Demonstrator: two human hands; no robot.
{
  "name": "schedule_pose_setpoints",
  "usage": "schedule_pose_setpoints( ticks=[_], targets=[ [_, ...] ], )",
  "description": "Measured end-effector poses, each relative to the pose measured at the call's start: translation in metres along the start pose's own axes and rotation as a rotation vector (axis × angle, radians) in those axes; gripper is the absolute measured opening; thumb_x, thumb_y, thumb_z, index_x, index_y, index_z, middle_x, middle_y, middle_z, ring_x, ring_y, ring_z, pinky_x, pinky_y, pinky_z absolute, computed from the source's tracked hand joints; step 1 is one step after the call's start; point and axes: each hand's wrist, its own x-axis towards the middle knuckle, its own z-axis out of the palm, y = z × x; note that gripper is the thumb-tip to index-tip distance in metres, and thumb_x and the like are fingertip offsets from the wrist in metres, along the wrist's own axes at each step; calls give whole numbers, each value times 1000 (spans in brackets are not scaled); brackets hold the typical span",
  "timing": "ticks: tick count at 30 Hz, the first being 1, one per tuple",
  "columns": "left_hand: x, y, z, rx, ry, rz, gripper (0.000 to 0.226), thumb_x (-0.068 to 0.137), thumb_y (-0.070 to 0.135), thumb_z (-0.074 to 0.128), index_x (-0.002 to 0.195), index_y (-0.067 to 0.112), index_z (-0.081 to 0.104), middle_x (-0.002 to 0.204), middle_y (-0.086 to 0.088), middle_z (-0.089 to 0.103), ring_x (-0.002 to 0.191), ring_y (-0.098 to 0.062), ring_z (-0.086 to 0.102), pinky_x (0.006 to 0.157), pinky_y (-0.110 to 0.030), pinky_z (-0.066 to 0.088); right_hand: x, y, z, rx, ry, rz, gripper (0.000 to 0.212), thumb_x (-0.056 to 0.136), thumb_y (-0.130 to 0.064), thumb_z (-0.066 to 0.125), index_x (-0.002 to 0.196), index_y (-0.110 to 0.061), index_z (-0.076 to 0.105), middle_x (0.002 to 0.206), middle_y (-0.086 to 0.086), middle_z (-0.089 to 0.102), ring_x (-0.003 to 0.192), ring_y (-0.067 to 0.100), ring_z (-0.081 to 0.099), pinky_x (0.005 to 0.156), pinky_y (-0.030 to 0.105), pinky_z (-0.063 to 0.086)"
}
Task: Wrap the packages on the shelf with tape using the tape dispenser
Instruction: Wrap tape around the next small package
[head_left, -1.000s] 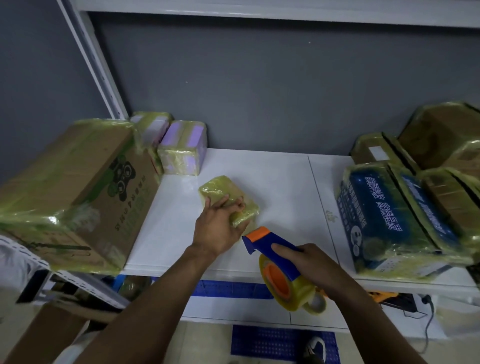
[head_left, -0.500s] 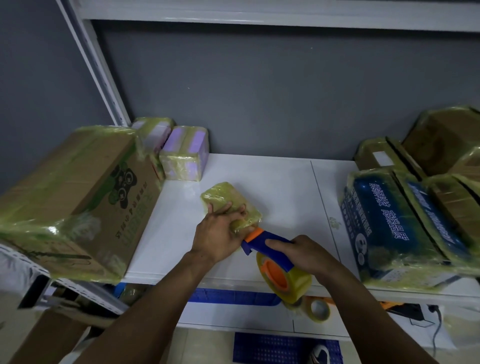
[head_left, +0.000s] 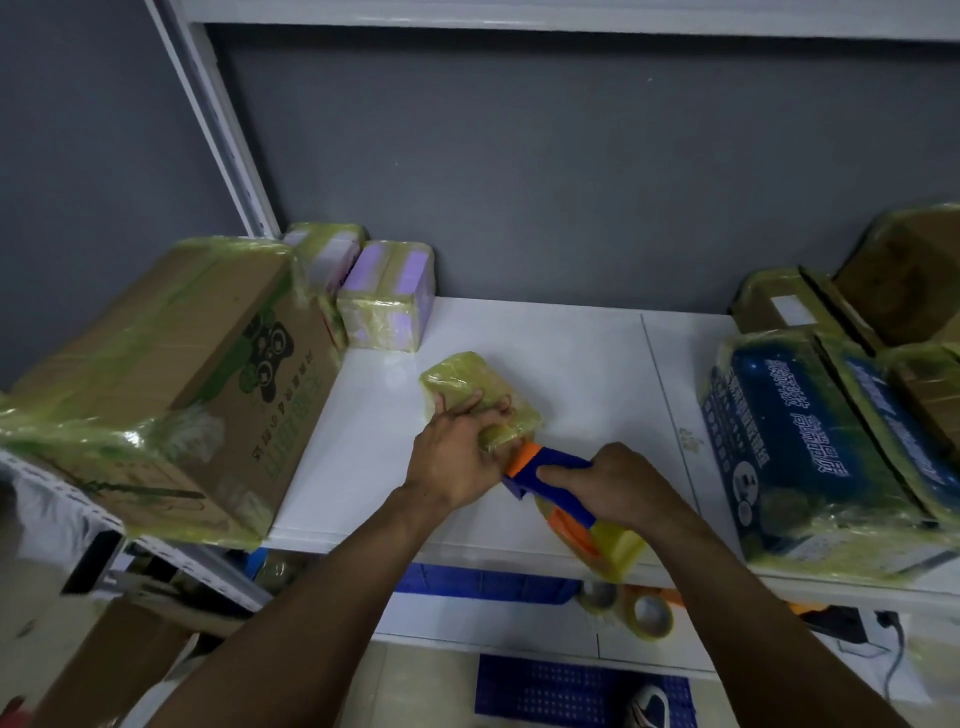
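Nearest, a shoe (head_left: 647, 709) stood on the floor by a blue mat (head_left: 561, 691), and a spare tape roll (head_left: 652, 618) lay on a lower level under the shelf's front edge. Above it, the right grip (head_left: 618, 486) was closed round the blue handle of the dispenser (head_left: 550, 467), fingers curled over the top, with the yellow roll hanging off the shelf edge below the wrist. The dispenser's orange nose touched the near end of the small package (head_left: 478, 384). The left grip (head_left: 457, 447) lay on that package, fingers spread fairly straight across its top and pressing it down, thumb just beside the orange nose.

The package, already covered in yellowish tape, sat on the white shelf (head_left: 571, 343) near the middle, angled toward the back left. A big carton (head_left: 171, 374) under film filled the left side and overhung the front edge. A blue box (head_left: 795, 441), also filmed, stood at the right. Farther back, two purple packs (head_left: 389, 296) stood against the grey wall at the left, and brown boxes (head_left: 779, 306) were stacked at the right rear.
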Motion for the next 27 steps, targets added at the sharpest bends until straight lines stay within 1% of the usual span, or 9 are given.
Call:
schedule_pose_setpoints(
  ticks=[2, 6, 9, 12, 15, 18, 22, 25, 27],
  targets=[
    [0, -3, 0, 6, -7, -14, 54, 88, 62, 65, 138, 47, 55, 158, 16, 39, 155, -18, 6, 113, -43, 37, -2, 3, 1, 1, 7, -14, 61, 71, -72, 76, 85, -14, 68, 76, 1, 74, 68, 18, 73, 68, 33, 59],
    [-2, -10, 9, 4, 72, 82, 49, 92, 57, 62, 138, 40, 57, 152, 23, 44, 152, -4, 13, 124, -36, 23, -12, 21, -7, 104, 36, 23, 57, 74, -69, 78, 82, -12, 73, 68, 1, 74, 63, 16, 73, 64, 30, 56],
    [-8, -9, 19, 21, 212, 136, 56, 85, 56, 72, 134, 33, 61, 149, 19, 49, 150, -17, 21, 119, -31, 30, -22, 36, -22, 302, 54, 56, 52, 81, -63, 77, 81, -12, 75, 63, -1, 74, 57, 11, 72, 56, 23, 51],
    [-17, -1, 24, 58, 327, 198, 57, 76, 50, 83, 127, 28, 68, 144, 9, 51, 135, -21, 34, 112, -33, 40, -33, 46, -30, 449, 96, 80, 48, 85, -60, 75, 83, -13, 74, 58, -6, 72, 53, 8, 68, 51, 22, 47],
    [-25, 0, 24, 107, 397, 159, 54, 77, 41, 85, 127, 29, 69, 141, 2, 50, 128, -22, 36, 104, -34, 47, -39, 52, -29, 568, 196, 98, 46, 86, -61, 73, 79, -16, 70, 59, -6, 69, 64, 13, 66, 55, 26, 43],
    [-35, 0, 24, 83, 356, 50, 61, 80, 40, 83, 137, 31, 61, 144, 7, 48, 133, -18, 34, 96, -33, 50, -45, 51, -27, 636, 208, 100, 44, 88, -61, 71, 84, -17, 67, 72, 0, 71, 72, 16, 66, 59, 28, 43],
    [-45, 2, 23, -8, 318, 57, 55, 86, 30, 79, 138, 33, 61, 147, 19, 49, 139, -8, 32, 95, -33, 54, -52, 53, -25, 695, 19, -22, 49, 80, -63, 70, 99, -18, 73, 82, -2, 80, 75, 17, 75, 71, 32, 53],
    [-50, 5, 23, 94, 304, 90, 68, 76, 21, 84, 139, 27, 59, 152, 10, 44, 142, -18, 33, 94, -36, 56, -56, 53, -28, 739, -89, -144, 60, 71, -63, 71, 111, -19, 74, 100, 2, 81, 91, 19, 77, 87, 38, 56],
    [-51, 7, 22, 80, 273, 72, 74, 77, 18, 82, 145, 26, 53, 156, 9, 38, 144, -19, 30, 95, -39, 57, -57, 50, -32, 727, -110, -176, 57, 71, -59, 73, 111, -19, 75, 100, 2, 81, 91, 20, 77, 85, 37, 55]
  ],
)
